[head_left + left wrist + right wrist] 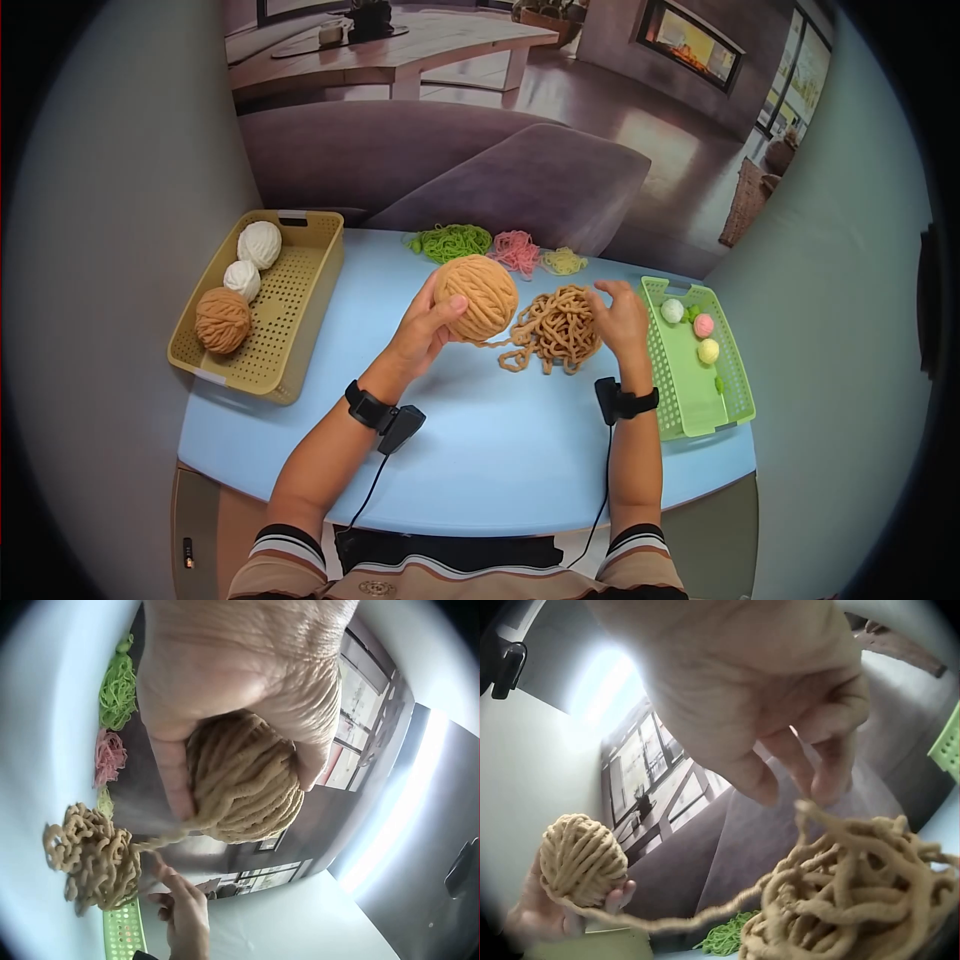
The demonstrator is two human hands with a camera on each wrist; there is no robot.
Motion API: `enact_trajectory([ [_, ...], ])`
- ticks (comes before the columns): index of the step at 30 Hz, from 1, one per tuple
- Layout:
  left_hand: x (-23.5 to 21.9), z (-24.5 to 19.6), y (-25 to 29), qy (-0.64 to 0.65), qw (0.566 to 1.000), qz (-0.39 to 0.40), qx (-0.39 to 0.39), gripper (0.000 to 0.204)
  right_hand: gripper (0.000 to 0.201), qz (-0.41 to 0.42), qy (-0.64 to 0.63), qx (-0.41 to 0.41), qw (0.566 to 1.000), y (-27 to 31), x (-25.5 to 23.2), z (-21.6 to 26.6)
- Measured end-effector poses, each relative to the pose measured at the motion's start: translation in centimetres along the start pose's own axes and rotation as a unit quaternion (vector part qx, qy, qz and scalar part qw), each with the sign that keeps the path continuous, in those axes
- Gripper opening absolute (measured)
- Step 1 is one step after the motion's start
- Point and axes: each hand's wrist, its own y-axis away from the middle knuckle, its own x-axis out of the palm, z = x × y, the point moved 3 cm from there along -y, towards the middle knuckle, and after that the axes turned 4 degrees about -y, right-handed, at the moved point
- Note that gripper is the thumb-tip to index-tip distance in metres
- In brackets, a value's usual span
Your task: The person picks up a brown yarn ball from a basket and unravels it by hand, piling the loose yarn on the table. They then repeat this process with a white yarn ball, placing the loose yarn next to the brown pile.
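Observation:
My left hand [415, 330] grips a tan yarn ball [478, 297] above the table, thumb across its front. In the left wrist view, fingers and thumb of this hand [240, 675] hold the ball [247, 780] from both sides. A strand [679, 922] links the ball to a loose tan yarn pile [560, 328]. At the pile's right edge is my right hand [622, 325]. Seen from the right wrist, this hand [780, 705] hovers over the pile [847, 892], its fingers loosely bent with nothing visible between them; a loop rises just beneath the fingertips.
A tan basket [318, 290] at left holds two white balls [259, 245] and a brown ball [223, 321]. At right, a green basket [690, 400] has several small balls [704, 326]. Green [450, 242], pink [516, 253] and yellow yarn [563, 262] lie along the back edge.

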Motion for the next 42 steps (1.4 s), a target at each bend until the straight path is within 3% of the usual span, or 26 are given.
enact_trajectory([
  [3,-0.2,-0.1,-0.1,-0.009,1.000,0.005,0.009,0.070,0.039,0.094,-0.239,-0.039,0.966,0.9,2.6,3.5],
  [5,-0.3,0.0,0.0,0.006,0.999,-0.033,0.031,0.069,0.043,0.290,-0.384,0.037,0.876,3.1,3.3,8.6],
  [7,-0.3,-0.1,-0.1,0.016,0.997,-0.056,0.047,0.067,0.043,0.323,-0.354,0.040,0.877,4.9,3.4,11.7],
  [10,-0.7,-0.5,-0.2,0.020,0.996,-0.072,0.057,0.070,0.034,0.293,-0.292,-0.115,0.903,6.3,4.5,12.6],
  [13,-0.7,0.0,-0.2,-0.008,0.996,-0.087,0.037,0.075,0.021,0.340,-0.335,-0.129,0.869,6.4,4.4,12.8],
  [18,-1.2,2.0,-0.4,-0.028,0.999,-0.013,-0.034,0.091,0.026,0.176,-0.518,-0.117,0.829,5.3,2.1,12.5],
  [21,-0.7,3.7,-0.3,-0.039,0.998,0.037,-0.040,0.105,0.031,0.159,-0.656,-0.009,0.738,4.7,2.2,11.1],
  [22,-0.3,3.9,-0.3,-0.049,0.997,0.054,-0.034,0.105,0.032,0.158,-0.708,0.017,0.688,4.6,2.5,11.1],
  [28,-0.2,3.1,0.0,-0.072,0.994,0.036,-0.070,0.092,0.025,0.181,-0.802,0.098,0.560,4.2,2.7,11.3],
  [31,-0.3,2.8,0.0,-0.068,0.995,0.012,-0.068,0.084,0.025,0.079,-0.767,0.060,0.634,2.4,2.2,8.6],
  [33,-0.7,2.5,-0.1,-0.053,0.997,-0.003,-0.056,0.080,0.027,-0.012,-0.693,0.072,0.717,1.0,1.3,6.1],
  [35,-1.2,2.0,-0.2,-0.033,0.998,-0.014,-0.041,0.077,0.028,-0.040,-0.590,0.092,0.801,-0.2,0.8,2.8],
  [36,-1.5,1.8,-0.3,-0.025,0.999,-0.016,-0.032,0.076,0.029,-0.054,-0.534,0.101,0.838,-0.5,0.6,1.2],
  [38,-2.0,1.3,-0.6,-0.009,1.000,-0.019,-0.015,0.073,0.030,0.016,-0.250,0.075,0.965,-0.8,0.0,0.0],
  [39,-2.1,1.1,-0.6,-0.006,1.000,-0.016,-0.008,0.073,0.032,0.050,-0.097,0.060,0.992,-0.9,0.0,-0.6],
  [40,-2.0,0.9,-0.6,-0.003,1.000,-0.013,-0.002,0.072,0.038,-0.011,-0.009,-0.058,0.998,-0.4,-0.1,0.0],
  [42,-1.6,0.6,-0.5,0.001,1.000,-0.008,0.008,0.072,0.040,-0.025,-0.070,-0.129,0.989,0.0,0.8,0.7],
])
